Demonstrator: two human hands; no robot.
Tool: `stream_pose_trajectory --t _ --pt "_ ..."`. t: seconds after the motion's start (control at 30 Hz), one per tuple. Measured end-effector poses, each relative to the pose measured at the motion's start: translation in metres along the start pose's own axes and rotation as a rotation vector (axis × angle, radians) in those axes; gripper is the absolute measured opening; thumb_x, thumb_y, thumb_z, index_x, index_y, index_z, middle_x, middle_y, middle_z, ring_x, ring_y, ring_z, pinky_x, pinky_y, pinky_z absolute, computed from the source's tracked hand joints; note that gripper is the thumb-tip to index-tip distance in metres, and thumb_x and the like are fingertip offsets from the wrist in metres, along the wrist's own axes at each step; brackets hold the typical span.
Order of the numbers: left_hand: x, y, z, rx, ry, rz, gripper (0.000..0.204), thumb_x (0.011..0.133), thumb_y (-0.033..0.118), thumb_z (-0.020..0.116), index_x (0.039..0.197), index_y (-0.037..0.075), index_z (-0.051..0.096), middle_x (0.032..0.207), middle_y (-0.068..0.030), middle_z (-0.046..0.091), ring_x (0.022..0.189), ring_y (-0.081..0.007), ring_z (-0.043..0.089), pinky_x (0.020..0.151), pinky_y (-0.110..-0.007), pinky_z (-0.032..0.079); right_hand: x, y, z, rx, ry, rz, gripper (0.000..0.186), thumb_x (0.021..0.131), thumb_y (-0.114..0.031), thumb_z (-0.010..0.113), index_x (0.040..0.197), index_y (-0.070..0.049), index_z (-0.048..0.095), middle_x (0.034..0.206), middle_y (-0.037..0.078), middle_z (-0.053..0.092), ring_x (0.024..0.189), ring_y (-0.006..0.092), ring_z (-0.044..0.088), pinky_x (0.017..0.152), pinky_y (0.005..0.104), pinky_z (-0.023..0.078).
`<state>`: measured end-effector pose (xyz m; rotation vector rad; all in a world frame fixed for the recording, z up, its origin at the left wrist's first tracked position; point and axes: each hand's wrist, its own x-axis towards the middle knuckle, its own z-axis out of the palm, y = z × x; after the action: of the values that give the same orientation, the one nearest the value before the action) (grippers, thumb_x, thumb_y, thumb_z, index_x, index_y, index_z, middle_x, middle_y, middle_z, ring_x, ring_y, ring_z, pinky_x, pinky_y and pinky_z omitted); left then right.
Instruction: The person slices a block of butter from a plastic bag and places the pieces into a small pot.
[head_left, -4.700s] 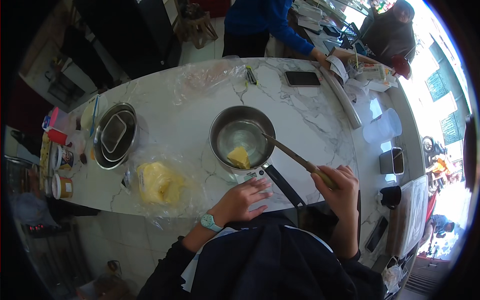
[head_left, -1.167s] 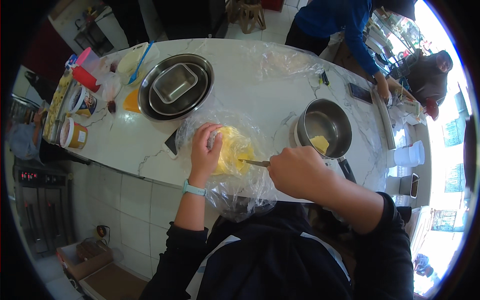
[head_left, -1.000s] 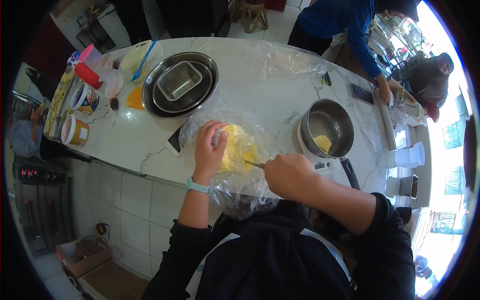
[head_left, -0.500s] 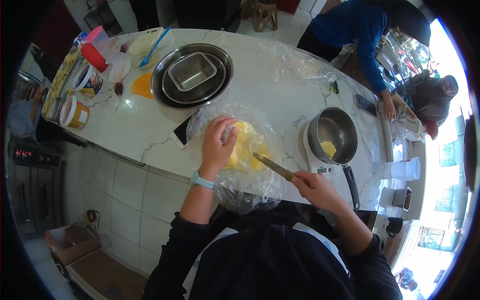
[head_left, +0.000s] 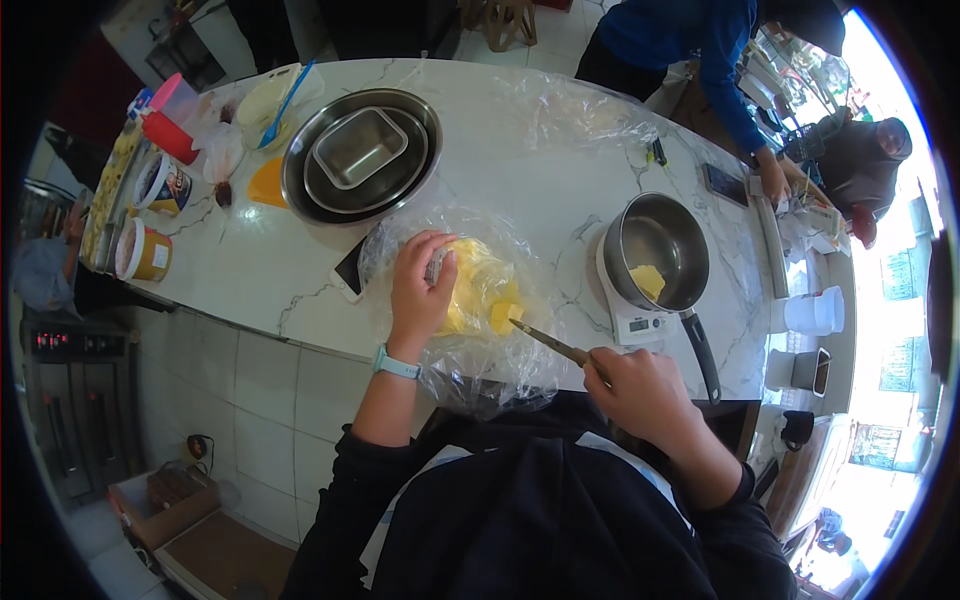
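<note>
A block of butter (head_left: 465,285) lies in a spread, crumpled clear plastic bag (head_left: 500,370) at the counter's near edge. My left hand (head_left: 420,295) grips its left side, thumb and fingers curved over it. In my right hand (head_left: 640,395) is a knife (head_left: 553,343), its tip touching a small cut chunk of butter (head_left: 504,314) at the block's right. To the right, a steel saucepan (head_left: 672,240) with a black handle stands on a white kitchen scale (head_left: 632,329). A flat piece of butter (head_left: 648,280) rests inside the pan.
Nested steel bowls (head_left: 428,165) hold a small metal tin (head_left: 360,150) at the back left. A phone (head_left: 348,270) lies partly beside the bag. Tubs (head_left: 145,250) and a red bottle (head_left: 168,138) line the left end. A co-worker in blue (head_left: 725,80) reaches over the far right.
The knife has drawn back slightly toward me and right, its tip now at the near side of the small butter chunk. My left hand keeps its hold. The whole view has shifted a little.
</note>
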<state>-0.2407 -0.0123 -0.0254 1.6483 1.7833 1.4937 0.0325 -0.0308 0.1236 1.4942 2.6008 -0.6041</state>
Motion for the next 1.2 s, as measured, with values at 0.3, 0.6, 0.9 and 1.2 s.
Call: stream_pose_trajectory --t 0.3,0.6,0.9,1.2 --pt "0.001 0.003 0.0 -0.019 0.013 -0.008 0.02 0.089 0.015 0.062 0.107 0.007 0.065 0.112 -0.0102 0.061 0.107 -0.0282 0.057 0.094 -0.037 0.044 0.017 0.005 0.031 -0.13 -0.007 -0.096 0.025 0.091 -0.027 0.052 0.08 -0.007 0.062 0.055 0.014 0.058 0.05 0.0341 0.061 0.051 0.0451 0.05" --pt "-0.001 0.001 0.001 -0.015 0.021 -0.024 0.02 0.089 0.016 0.062 0.107 0.007 0.066 0.113 -0.0105 0.06 0.107 -0.0283 0.057 0.094 -0.037 0.044 -0.004 0.029 0.032 0.491 -0.034 0.168 0.021 0.091 -0.027 0.056 0.095 -0.01 0.066 0.061 0.015 0.06 0.063 0.036 0.062 0.058 0.0427 0.048" --pt "-0.001 0.0 0.001 -0.015 0.017 -0.019 0.021 0.088 0.017 0.062 0.107 0.008 0.066 0.113 -0.0103 0.06 0.107 -0.0282 0.056 0.094 -0.037 0.044 0.013 -0.004 0.016 -0.044 0.127 -0.066 0.021 0.09 -0.026 0.054 0.085 -0.008 0.064 0.055 0.012 0.059 0.05 0.0331 0.061 0.049 0.0437 0.049" --pt "-0.001 -0.001 0.002 -0.019 0.021 0.002 0.021 0.089 0.017 0.062 0.107 0.007 0.065 0.111 -0.0103 0.061 0.105 -0.0281 0.057 0.092 -0.037 0.044 0.038 -0.023 0.012 -0.325 -0.065 -0.127 0.02 0.089 -0.022 0.055 0.081 -0.005 0.061 0.059 0.012 0.062 0.056 0.0293 0.065 0.05 0.0391 0.05"
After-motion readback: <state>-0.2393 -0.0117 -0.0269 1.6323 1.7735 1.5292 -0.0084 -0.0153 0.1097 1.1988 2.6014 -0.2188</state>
